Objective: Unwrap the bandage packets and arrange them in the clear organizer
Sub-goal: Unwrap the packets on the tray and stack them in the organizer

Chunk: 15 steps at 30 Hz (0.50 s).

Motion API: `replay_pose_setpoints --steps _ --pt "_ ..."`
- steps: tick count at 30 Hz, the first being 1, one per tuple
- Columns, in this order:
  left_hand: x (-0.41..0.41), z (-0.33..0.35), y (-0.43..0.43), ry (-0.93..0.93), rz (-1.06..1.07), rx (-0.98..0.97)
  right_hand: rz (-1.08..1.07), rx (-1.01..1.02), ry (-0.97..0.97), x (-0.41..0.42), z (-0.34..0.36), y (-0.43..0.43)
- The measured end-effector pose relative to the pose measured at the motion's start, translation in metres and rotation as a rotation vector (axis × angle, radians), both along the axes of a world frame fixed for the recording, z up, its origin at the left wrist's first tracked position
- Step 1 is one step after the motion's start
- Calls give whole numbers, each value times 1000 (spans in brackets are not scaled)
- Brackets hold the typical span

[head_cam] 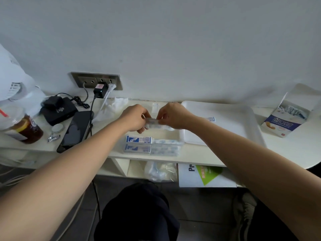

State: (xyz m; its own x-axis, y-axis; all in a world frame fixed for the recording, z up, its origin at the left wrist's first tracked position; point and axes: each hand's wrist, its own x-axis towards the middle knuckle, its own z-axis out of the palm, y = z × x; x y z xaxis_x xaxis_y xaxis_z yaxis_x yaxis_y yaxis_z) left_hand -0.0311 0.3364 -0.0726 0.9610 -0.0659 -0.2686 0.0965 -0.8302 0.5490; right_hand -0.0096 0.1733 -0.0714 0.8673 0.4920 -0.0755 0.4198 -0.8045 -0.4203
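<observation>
My left hand (134, 118) and my right hand (173, 115) meet above the clear organizer (180, 136) and both pinch one small bandage packet (153, 121) between their fingertips. Blue-and-white bandage packets (139, 139) lie stacked in the organizer's front left compartment, and pale unwrapped strips (165, 141) lie in the compartment to their right. One more packet (211, 119) lies on the white tray (243, 122) behind my right wrist. An open blue-and-white bandage box (284, 121) stands at the far right of the table.
A phone (76, 130) on a cable, a black box (58, 111), a cup of dark drink (22, 126), a small round lid (57, 128) and crumpled tissue (112, 106) crowd the left side. A wall socket strip (97, 80) sits behind them. A shelf below holds plastic bags (159, 171) and a leaflet (206, 174).
</observation>
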Motion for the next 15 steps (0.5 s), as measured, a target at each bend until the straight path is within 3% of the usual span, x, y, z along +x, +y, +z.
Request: replay_pose_setpoints --steps 3,9,15 --pt "-1 -6 4 125 -45 50 67 -151 47 -4 -1 6" --pt "-3 -18 7 154 -100 252 118 -412 180 -3 -14 14" --pt "-2 -26 8 168 -141 316 71 -493 227 -1 -33 20"
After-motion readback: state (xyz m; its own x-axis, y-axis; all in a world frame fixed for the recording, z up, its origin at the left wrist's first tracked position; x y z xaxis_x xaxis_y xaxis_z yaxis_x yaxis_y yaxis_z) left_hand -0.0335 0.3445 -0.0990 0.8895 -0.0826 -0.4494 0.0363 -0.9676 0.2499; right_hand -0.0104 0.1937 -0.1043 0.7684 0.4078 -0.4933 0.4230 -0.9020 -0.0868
